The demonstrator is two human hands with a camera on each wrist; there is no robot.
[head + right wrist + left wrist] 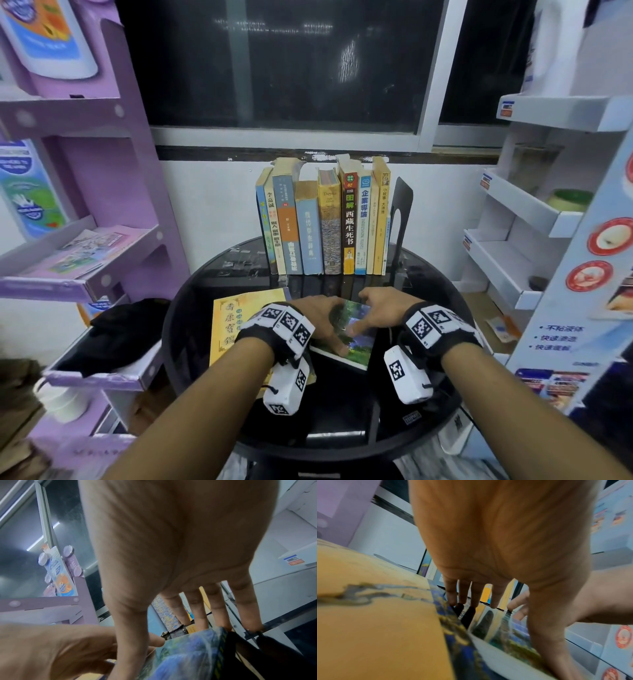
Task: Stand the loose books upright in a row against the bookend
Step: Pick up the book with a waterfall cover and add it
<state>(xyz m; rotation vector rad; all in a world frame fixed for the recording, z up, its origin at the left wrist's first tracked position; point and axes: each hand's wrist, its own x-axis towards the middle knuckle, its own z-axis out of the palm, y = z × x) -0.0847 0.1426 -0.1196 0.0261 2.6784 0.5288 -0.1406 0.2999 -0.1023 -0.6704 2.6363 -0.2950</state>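
A book with a green and blue landscape cover [356, 342] lies in the middle of the round black glass table [212, 274]. My left hand [329, 325] holds its left part, fingers [475, 599] over the far edge and thumb on the near edge. My right hand [363, 313] grips the far right edge with its fingers [200, 615], thumb pressed on the cover. A yellow book [233, 329] lies flat to the left, partly under my left wrist. Several books [322, 222] stand upright in a row at the back against a black bookend [400, 212].
A purple shelf unit [102, 274] stands close on the left with a black cloth [116, 329] on its lower level. White display shelves [513, 267] stand on the right. A wall and a dark window are behind the row of books.
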